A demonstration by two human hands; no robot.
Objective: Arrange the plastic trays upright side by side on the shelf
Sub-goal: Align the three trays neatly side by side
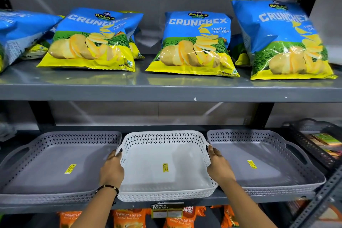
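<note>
Three perforated plastic trays lie flat in a row on the lower grey shelf (185, 203). The white tray (148, 168) is in the middle, with a yellow sticker inside. A grey tray (46, 168) lies to its left and another grey tray (268, 163), apparently a stack, to its right. My left hand (112, 168) grips the white tray's left handle side. My right hand (218, 164) grips its right handle side. The tray's front edge overhangs the shelf lip slightly.
Blue and yellow chip bags (194, 42) fill the upper shelf (166, 90) close above. Orange tea packets (129, 218) sit below. A dark tray with packets (318, 135) and a slotted metal upright (314, 201) stand at the right.
</note>
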